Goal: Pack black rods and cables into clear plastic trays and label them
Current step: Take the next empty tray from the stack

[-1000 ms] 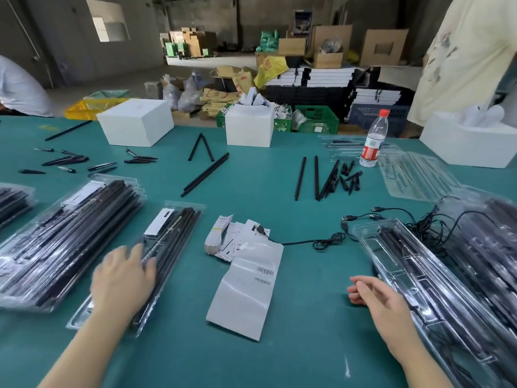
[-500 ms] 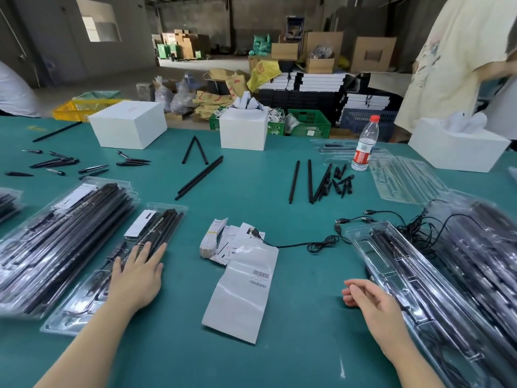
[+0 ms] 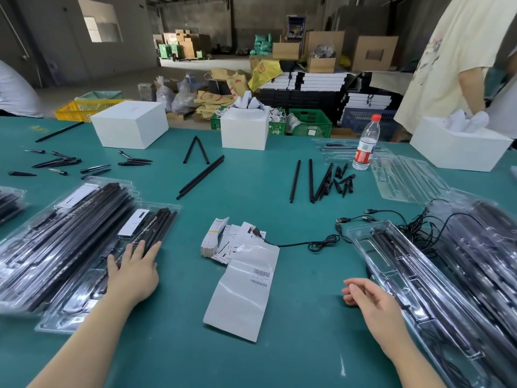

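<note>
- The left hand (image 3: 133,271) lay flat with straight, spread fingers on a glossy clear plastic tray (image 3: 84,301) filled with thin matte black rods (image 3: 156,228); a white label (image 3: 133,223) sat at the tray's far end, beyond the fingertips.
- The right hand (image 3: 369,301) hovered loosely curled, holding nothing, just left of another clear tray (image 3: 414,278) with moulded pockets; a thin black cable (image 3: 296,243) coiled on the counter (image 3: 302,345) ahead of it.
- Between the hands lay a smooth white label sheet (image 3: 240,292) with barcodes.
- Since half a second earlier the left hand had stayed on its tray; the right fingers had uncurled slightly.
- The tray's long axis ran from the left wrist away and rightward, the rods parallel to it.
</note>
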Action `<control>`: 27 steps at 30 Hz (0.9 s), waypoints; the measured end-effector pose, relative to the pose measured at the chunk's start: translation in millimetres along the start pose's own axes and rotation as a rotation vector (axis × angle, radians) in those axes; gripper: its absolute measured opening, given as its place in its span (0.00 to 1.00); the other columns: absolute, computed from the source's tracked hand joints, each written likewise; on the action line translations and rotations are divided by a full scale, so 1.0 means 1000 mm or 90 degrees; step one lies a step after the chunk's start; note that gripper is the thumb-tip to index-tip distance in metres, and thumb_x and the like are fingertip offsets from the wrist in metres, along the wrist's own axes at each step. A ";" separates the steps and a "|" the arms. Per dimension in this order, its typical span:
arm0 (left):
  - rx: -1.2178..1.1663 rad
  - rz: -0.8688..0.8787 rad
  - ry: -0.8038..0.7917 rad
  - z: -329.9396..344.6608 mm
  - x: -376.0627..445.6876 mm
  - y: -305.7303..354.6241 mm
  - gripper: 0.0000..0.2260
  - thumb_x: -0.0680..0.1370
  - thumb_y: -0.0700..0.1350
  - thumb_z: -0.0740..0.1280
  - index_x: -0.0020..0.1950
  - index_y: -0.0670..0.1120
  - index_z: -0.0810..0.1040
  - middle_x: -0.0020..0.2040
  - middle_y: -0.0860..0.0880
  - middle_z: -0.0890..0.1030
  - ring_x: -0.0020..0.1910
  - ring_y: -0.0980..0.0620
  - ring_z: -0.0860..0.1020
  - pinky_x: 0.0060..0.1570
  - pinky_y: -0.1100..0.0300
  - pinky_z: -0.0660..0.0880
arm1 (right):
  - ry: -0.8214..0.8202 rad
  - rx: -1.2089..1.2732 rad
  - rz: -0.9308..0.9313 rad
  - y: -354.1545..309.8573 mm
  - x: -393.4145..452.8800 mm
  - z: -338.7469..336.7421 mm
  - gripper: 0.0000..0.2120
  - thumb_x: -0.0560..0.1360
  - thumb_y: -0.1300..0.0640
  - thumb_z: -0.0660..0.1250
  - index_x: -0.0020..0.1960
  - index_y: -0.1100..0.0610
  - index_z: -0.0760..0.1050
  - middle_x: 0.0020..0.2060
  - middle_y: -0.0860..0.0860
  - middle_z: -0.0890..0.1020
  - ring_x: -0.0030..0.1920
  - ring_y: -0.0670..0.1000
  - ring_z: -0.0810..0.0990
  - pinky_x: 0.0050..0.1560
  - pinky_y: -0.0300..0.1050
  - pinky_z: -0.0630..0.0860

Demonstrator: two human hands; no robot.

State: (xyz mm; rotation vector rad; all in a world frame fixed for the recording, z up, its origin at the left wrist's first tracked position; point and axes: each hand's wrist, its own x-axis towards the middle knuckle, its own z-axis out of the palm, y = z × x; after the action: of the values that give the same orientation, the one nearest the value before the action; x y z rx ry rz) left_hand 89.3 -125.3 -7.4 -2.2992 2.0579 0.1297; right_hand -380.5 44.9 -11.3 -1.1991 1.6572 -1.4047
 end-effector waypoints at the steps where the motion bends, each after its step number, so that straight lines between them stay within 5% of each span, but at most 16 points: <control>1: 0.014 -0.019 -0.005 -0.004 0.000 0.008 0.27 0.82 0.47 0.51 0.81 0.56 0.49 0.83 0.48 0.49 0.81 0.45 0.44 0.76 0.37 0.40 | -0.001 -0.004 -0.001 0.000 0.000 0.000 0.08 0.79 0.62 0.67 0.50 0.52 0.83 0.41 0.49 0.86 0.43 0.48 0.84 0.45 0.32 0.78; 4: -0.018 -0.025 0.071 -0.025 -0.008 0.052 0.25 0.80 0.44 0.56 0.78 0.47 0.62 0.78 0.41 0.61 0.79 0.41 0.54 0.75 0.39 0.50 | -0.001 -0.022 -0.001 0.001 0.001 0.001 0.08 0.79 0.62 0.67 0.49 0.51 0.83 0.41 0.48 0.86 0.43 0.48 0.84 0.44 0.33 0.78; 6: -0.124 0.103 0.205 -0.032 -0.019 0.094 0.18 0.78 0.40 0.58 0.67 0.38 0.75 0.64 0.37 0.75 0.67 0.36 0.71 0.66 0.42 0.67 | 0.000 -0.029 0.004 0.002 0.001 0.001 0.10 0.79 0.62 0.67 0.46 0.49 0.83 0.41 0.48 0.86 0.43 0.48 0.85 0.44 0.32 0.78; 8: -0.254 0.224 0.255 -0.035 -0.039 0.142 0.14 0.79 0.38 0.59 0.61 0.37 0.77 0.59 0.39 0.77 0.62 0.37 0.74 0.61 0.47 0.71 | -0.002 -0.022 0.009 0.003 0.001 0.001 0.12 0.79 0.63 0.67 0.44 0.49 0.83 0.41 0.50 0.86 0.42 0.49 0.85 0.44 0.32 0.77; 12: -0.316 0.393 0.169 -0.021 -0.083 0.230 0.18 0.83 0.45 0.58 0.72 0.45 0.69 0.74 0.47 0.67 0.74 0.49 0.63 0.71 0.57 0.60 | -0.007 -0.041 0.018 0.002 0.002 0.001 0.10 0.77 0.63 0.70 0.43 0.50 0.83 0.40 0.50 0.85 0.42 0.50 0.84 0.45 0.36 0.79; 18: -0.028 0.430 0.042 0.018 -0.110 0.267 0.24 0.85 0.52 0.49 0.81 0.47 0.56 0.81 0.43 0.56 0.80 0.45 0.52 0.78 0.51 0.51 | -0.008 -0.115 0.003 0.000 0.001 0.001 0.08 0.77 0.62 0.71 0.45 0.48 0.83 0.41 0.46 0.86 0.44 0.47 0.85 0.50 0.45 0.79; 25: 0.038 0.448 -0.024 -0.004 -0.099 0.273 0.19 0.85 0.50 0.52 0.75 0.46 0.64 0.72 0.44 0.68 0.72 0.45 0.64 0.66 0.50 0.66 | -0.003 -0.189 0.039 -0.018 0.003 0.008 0.13 0.80 0.49 0.64 0.42 0.50 0.83 0.39 0.40 0.85 0.40 0.41 0.83 0.48 0.41 0.78; 27: 0.035 0.436 -0.050 -0.010 -0.097 0.275 0.17 0.85 0.50 0.53 0.72 0.46 0.67 0.68 0.45 0.70 0.68 0.45 0.67 0.59 0.49 0.70 | 0.037 -0.304 -0.078 -0.025 0.009 -0.002 0.14 0.79 0.46 0.64 0.41 0.53 0.81 0.35 0.44 0.83 0.38 0.45 0.81 0.42 0.41 0.76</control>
State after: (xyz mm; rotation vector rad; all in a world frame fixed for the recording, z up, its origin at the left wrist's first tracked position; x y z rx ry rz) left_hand -194.6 -60.7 16.7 -1.4373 2.6588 0.1797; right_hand -379.6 37.3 13.9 -1.5548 2.0635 -1.1535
